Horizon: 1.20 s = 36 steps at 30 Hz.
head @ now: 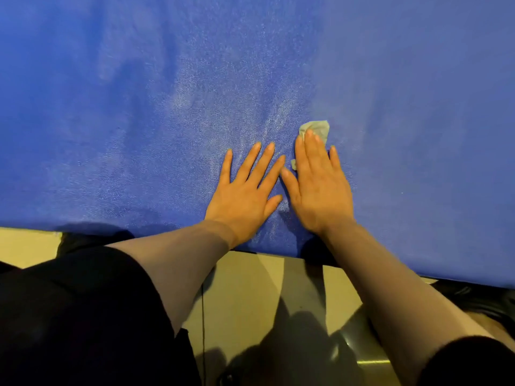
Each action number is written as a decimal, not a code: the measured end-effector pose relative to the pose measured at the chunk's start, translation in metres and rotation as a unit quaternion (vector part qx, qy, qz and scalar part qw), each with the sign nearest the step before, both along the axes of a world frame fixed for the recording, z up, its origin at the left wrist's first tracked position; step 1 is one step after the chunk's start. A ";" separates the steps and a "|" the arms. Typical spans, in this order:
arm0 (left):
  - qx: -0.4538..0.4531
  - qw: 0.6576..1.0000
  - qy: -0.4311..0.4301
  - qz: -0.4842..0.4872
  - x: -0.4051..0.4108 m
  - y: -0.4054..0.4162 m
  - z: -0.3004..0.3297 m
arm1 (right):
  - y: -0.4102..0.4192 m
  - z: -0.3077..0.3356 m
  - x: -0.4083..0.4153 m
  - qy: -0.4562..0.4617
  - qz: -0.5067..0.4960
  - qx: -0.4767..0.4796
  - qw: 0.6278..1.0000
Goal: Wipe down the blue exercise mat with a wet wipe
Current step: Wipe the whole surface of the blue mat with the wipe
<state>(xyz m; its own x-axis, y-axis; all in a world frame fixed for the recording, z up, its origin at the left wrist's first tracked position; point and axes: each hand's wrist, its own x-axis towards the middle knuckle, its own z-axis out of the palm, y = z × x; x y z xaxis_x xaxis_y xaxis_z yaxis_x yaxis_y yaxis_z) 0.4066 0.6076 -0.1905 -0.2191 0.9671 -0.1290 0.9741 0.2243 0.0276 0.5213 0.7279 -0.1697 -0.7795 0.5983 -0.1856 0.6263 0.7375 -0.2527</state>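
Head view looks down at a big blue exercise mat lying flat on a pale floor. Both hands are on the mat, near its close edge. The left hand lies flat with its fingers spread, and it holds nothing. It looks like it is keeping the mat from sliding. The right hand is flat too, with straight fingers that press down on a small crumpled wet wipe. Part of the wipe sticks out past the fingertips.

I think the wiping step is going on now. A shiny patch by the hands looks wet. Next, the right hand should push the wipe over the duller parts farther away and out to the sides. No boxes, bins or other containers are in view.
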 end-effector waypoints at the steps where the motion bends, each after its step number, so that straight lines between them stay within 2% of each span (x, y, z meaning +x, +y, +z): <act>1: -0.002 1.000 0.002 0.002 0.000 0.000 0.000 | 0.010 0.001 -0.007 0.005 0.001 -0.003 1.000; 4: -0.007 1.000 0.007 0.005 0.001 -0.003 0.000 | 0.026 0.012 -0.023 0.051 -0.016 -0.064 0.996; 7: 0.003 1.000 0.004 0.001 0.001 -0.005 0.000 | 0.015 0.023 -0.014 0.179 -0.084 -0.091 0.976; 10: 0.010 1.000 0.003 0.001 -0.001 -0.001 0.000 | -0.003 0.020 0.003 0.267 -0.194 -0.015 0.944; 12: 0.012 1.000 0.006 0.003 -0.001 0.000 -0.001 | -0.011 0.014 0.005 0.272 -0.193 0.031 0.942; 15: 0.013 1.000 0.007 0.004 -0.002 0.000 -0.002 | -0.009 0.007 -0.003 0.227 -0.120 0.031 0.966; 20: 0.021 1.000 0.003 0.008 0.001 -0.002 -0.002 | 0.015 -0.002 -0.003 0.054 -0.062 -0.021 0.996; 24: 0.026 1.000 0.001 0.008 0.001 -0.003 -0.001 | 0.018 -0.004 0.015 0.047 0.057 0.016 0.997; 26: 0.024 1.000 0.005 0.008 0.002 -0.002 -0.001 | 0.012 -0.007 0.021 0.024 0.086 0.037 0.995; 30: 0.026 1.000 0.004 0.015 0.001 -0.001 -0.002 | 0.024 -0.007 0.004 -0.013 0.062 0.050 0.997; 36: 0.011 1.000 0.001 0.009 0.001 -0.003 -0.001 | 0.057 0.000 -0.025 0.001 0.002 0.022 1.000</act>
